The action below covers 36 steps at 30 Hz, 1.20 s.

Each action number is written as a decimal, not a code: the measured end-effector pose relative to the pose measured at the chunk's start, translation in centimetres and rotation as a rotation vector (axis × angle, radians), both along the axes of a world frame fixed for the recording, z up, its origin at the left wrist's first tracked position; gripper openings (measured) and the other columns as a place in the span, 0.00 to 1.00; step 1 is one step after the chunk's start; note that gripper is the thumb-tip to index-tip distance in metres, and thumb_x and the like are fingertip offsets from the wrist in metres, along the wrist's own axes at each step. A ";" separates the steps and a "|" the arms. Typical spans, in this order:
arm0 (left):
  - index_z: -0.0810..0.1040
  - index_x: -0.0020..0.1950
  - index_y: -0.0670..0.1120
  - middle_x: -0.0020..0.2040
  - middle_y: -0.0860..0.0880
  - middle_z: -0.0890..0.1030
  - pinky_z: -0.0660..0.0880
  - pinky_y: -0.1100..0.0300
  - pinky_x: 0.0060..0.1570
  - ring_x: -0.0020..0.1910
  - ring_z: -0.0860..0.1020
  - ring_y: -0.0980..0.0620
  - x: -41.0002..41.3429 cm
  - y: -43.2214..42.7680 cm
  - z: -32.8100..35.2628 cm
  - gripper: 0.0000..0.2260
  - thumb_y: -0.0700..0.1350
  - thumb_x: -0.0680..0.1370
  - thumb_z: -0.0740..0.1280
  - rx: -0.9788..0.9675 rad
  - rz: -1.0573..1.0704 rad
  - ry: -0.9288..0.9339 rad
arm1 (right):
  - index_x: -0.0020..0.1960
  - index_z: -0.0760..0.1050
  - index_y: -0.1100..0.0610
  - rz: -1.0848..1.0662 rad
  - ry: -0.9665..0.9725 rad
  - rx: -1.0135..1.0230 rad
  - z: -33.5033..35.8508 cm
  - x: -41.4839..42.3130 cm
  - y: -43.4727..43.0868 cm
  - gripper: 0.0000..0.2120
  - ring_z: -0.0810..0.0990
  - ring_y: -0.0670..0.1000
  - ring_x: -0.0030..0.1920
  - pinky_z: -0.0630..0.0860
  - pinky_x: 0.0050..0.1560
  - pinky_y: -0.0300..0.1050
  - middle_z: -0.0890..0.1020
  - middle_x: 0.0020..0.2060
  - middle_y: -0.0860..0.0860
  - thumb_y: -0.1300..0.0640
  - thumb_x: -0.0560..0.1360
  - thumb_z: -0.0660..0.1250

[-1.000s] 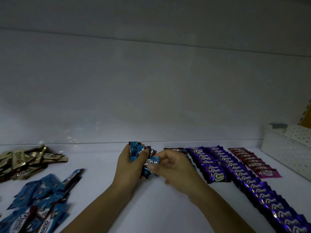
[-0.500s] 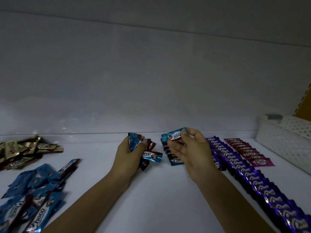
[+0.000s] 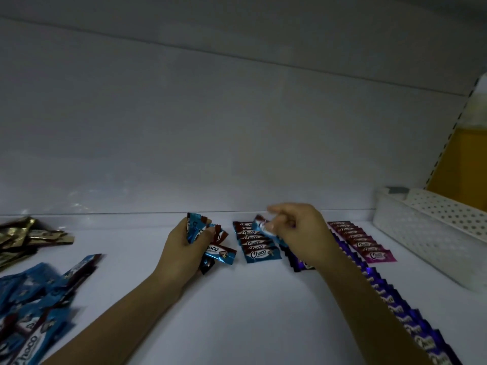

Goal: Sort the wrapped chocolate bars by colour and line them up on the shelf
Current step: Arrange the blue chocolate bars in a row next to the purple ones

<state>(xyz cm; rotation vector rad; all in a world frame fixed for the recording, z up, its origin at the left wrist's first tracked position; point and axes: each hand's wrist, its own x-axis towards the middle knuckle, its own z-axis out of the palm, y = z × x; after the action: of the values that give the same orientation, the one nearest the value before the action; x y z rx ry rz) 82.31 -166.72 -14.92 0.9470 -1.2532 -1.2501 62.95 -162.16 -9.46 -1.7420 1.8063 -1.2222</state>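
My left hand (image 3: pixel 181 252) grips a small bunch of blue chocolate bars (image 3: pixel 210 243) just above the white shelf (image 3: pixel 263 299). Just right of it my right hand (image 3: pixel 300 233) pinches one blue bar (image 3: pixel 261 226) over a short row of blue bars (image 3: pixel 254 245) that lies on the shelf. To the right runs a long row of purple bars (image 3: pixel 395 304), partly hidden by my right forearm. Beyond that lies a shorter row of pink bars (image 3: pixel 361 242).
A loose heap of blue bars (image 3: pixel 31 306) lies at the left front and a heap of gold bars (image 3: pixel 23 238) behind it. A white perforated basket (image 3: pixel 432 233) stands at the right. The shelf's back wall rises close behind the rows.
My right hand took one blue bar from the bunch in my left hand and carried it right, over the blue row. My left hand stayed where it was.
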 end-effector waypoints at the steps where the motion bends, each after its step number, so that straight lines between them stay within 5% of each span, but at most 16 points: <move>1: 0.76 0.53 0.44 0.38 0.53 0.85 0.74 0.68 0.28 0.33 0.83 0.57 0.0 0.0 0.0 0.05 0.41 0.79 0.65 -0.011 -0.004 -0.004 | 0.53 0.82 0.54 -0.002 0.069 0.032 -0.7 -0.2 0.2 0.10 0.81 0.46 0.43 0.79 0.44 0.42 0.84 0.45 0.49 0.61 0.74 0.68; 3: 0.77 0.53 0.44 0.37 0.54 0.85 0.74 0.69 0.28 0.33 0.82 0.58 -0.1 0.0 -0.1 0.04 0.41 0.79 0.65 -0.024 -0.001 -0.012 | 0.48 0.84 0.52 0.031 0.185 0.061 -2.0 -0.4 0.3 0.06 0.80 0.45 0.41 0.75 0.49 0.45 0.84 0.39 0.48 0.57 0.72 0.72; 6: 0.77 0.52 0.46 0.38 0.53 0.85 0.74 0.69 0.28 0.33 0.82 0.58 -0.1 -0.3 -0.3 0.04 0.42 0.79 0.66 -0.016 0.012 -0.004 | 0.46 0.84 0.46 0.042 0.363 0.052 -2.9 -0.6 -0.1 0.05 0.77 0.44 0.50 0.65 0.62 0.48 0.83 0.42 0.41 0.51 0.71 0.72; 9: 0.77 0.53 0.47 0.42 0.51 0.85 0.75 0.68 0.30 0.35 0.83 0.57 -0.2 -0.4 -0.4 0.04 0.43 0.78 0.66 -0.026 0.019 -0.028 | 0.47 0.83 0.42 0.035 0.471 0.029 -3.2 -0.4 -0.4 0.05 0.72 0.44 0.55 0.55 0.56 0.41 0.81 0.46 0.40 0.49 0.72 0.71; 16: 0.77 0.51 0.48 0.38 0.56 0.84 0.74 0.70 0.29 0.35 0.82 0.59 -0.2 -0.4 -0.6 0.03 0.43 0.79 0.66 -0.058 0.024 -0.055 | 0.51 0.82 0.41 0.033 0.586 0.005 -3.6 -0.3 -1.0 0.07 0.67 0.45 0.57 0.51 0.48 0.40 0.79 0.51 0.41 0.48 0.73 0.69; 20: 0.77 0.51 0.48 0.38 0.57 0.84 0.74 0.70 0.29 0.35 0.82 0.59 -0.3 -0.1 -0.5 0.03 0.44 0.79 0.65 -0.080 0.021 -0.058 | 0.53 0.80 0.42 0.026 0.643 -0.006 -4.0 -0.4 -1.3 0.08 0.67 0.45 0.60 0.54 0.56 0.41 0.78 0.54 0.41 0.47 0.75 0.67; 23: 0.76 0.51 0.48 0.37 0.56 0.84 0.73 0.70 0.28 0.34 0.82 0.59 -0.4 0.3 -0.3 0.02 0.44 0.79 0.65 -0.110 0.030 -0.051 | 0.49 0.81 0.47 0.053 0.367 -0.106 -4.1 0.6 -0.7 0.15 0.74 0.43 0.53 0.67 0.60 0.47 0.81 0.47 0.42 0.40 0.74 0.61; 26: 0.77 0.51 0.46 0.39 0.53 0.84 0.75 0.68 0.31 0.35 0.82 0.58 -0.5 0.6 -0.2 0.03 0.43 0.79 0.65 -0.174 0.041 -0.045 | 0.51 0.82 0.47 0.198 0.092 -0.034 -4.3 3.0 0.4 0.23 0.78 0.38 0.46 0.76 0.52 0.41 0.82 0.43 0.40 0.32 0.68 0.63; 30: 0.77 0.51 0.43 0.42 0.47 0.84 0.76 0.66 0.33 0.37 0.82 0.55 -0.5 0.8 -0.1 0.03 0.41 0.79 0.65 -0.177 0.038 0.031 | 0.45 0.81 0.52 0.218 -0.030 -0.039 -4.7 5.0 0.2 0.02 0.80 0.44 0.39 0.77 0.41 0.42 0.83 0.37 0.47 0.56 0.72 0.72; 33: 0.77 0.52 0.43 0.45 0.43 0.84 0.74 0.66 0.30 0.37 0.82 0.54 -0.4 0.7 0.0 0.04 0.41 0.79 0.64 -0.119 0.062 0.076 | 0.39 0.79 0.55 0.201 -0.273 -0.028 -4.1 4.8 0.2 0.06 0.80 0.54 0.34 0.77 0.39 0.50 0.83 0.33 0.55 0.64 0.73 0.69; 36: 0.77 0.52 0.44 0.46 0.43 0.84 0.73 0.67 0.29 0.36 0.81 0.52 -0.2 0.3 0.0 0.04 0.41 0.80 0.64 -0.082 0.084 0.089 | 0.43 0.78 0.57 0.219 -0.433 0.009 -3.5 4.2 0.4 0.05 0.80 0.47 0.29 0.77 0.34 0.40 0.85 0.34 0.52 0.66 0.74 0.67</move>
<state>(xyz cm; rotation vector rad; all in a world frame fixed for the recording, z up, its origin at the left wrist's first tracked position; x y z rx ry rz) 82.07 -166.40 -14.95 0.8663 -1.1748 -1.1544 67.16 -161.73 -12.92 -1.4793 1.3347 -1.3653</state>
